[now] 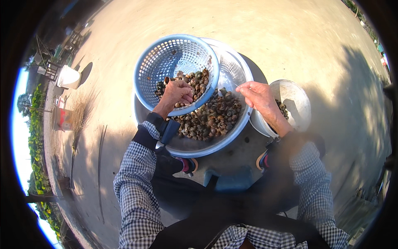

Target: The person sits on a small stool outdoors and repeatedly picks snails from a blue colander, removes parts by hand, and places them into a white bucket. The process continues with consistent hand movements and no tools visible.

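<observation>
A blue plastic colander with snails in it rests tilted on a wide metal basin. My left hand reaches over the snails in the colander, fingers curled; whether a snail is between them cannot be told. More snail shells lie heaped in the basin below. My right hand is above the basin's right rim, thumb and forefinger pinched on a thin, needle-like object. Beneath that hand, a white bucket holds some more snails.
A blue stool is between my feet. On the left stand a white bucket, a red and white container and a twig broom. A long thin stick lies on the ground.
</observation>
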Motion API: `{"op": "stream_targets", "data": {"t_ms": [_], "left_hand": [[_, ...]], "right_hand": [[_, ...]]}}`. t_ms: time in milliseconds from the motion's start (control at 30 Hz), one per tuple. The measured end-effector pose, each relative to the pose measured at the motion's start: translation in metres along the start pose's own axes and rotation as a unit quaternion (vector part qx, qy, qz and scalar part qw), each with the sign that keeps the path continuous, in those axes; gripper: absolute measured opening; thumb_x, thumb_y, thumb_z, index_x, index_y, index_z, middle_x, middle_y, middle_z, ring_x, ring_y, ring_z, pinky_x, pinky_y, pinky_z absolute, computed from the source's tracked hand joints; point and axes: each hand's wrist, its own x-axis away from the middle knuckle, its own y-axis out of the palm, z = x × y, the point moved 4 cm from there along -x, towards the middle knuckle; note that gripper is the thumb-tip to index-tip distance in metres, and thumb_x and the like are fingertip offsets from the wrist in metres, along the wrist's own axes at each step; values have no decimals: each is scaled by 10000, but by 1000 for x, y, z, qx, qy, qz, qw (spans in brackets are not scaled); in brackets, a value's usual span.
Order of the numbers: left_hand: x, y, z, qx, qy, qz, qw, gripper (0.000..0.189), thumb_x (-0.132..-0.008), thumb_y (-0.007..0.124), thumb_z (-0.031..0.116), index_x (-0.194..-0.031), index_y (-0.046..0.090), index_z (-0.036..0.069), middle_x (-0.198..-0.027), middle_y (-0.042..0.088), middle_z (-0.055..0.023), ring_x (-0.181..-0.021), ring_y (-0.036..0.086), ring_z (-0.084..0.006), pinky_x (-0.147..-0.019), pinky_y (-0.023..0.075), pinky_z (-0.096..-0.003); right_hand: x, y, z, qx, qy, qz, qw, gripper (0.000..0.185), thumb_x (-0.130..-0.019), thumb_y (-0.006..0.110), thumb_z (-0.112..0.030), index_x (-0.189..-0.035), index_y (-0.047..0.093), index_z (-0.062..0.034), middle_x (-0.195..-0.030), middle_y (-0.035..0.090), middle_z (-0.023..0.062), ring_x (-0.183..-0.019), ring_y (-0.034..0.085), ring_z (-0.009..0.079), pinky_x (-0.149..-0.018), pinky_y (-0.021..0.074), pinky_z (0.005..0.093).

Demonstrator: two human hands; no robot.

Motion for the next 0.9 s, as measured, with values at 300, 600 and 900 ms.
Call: {"op": "stream_targets", "data": {"t_ms": [300, 600, 900], "left_hand": [[-108, 10, -44, -520, 159, 60, 837, 305, -698, 627, 68, -985, 573, -19, -951, 622, -192, -943, 572, -360, -827, 452, -417], [-92, -24, -19, -295, 21, 101, 950, 161, -678, 658, 83, -808, 613, 1, -780, 647, -166, -718, 620, -317, -683, 485, -399], [-106, -10, -43, -438, 126, 91, 886, 309, -699, 614, 51, -999, 589, -18, -930, 636, -196, -882, 600, -353, -786, 475, -392]], "right_hand": [[8, -23, -1, -14, 37, 38, 999, 185, -901, 532, -134, -931, 630, 20, -630, 487, -29, -529, 406, 35, -483, 302, 189], [0, -17, 14, 39, 38, 42, 998, 180, -903, 552, -144, -898, 627, 20, -557, 480, -15, -497, 426, 50, -462, 337, 215], [7, -12, 18, 48, 13, 26, 998, 183, -899, 549, -146, -894, 628, 18, -578, 497, -14, -511, 442, 57, -474, 352, 228]]}}
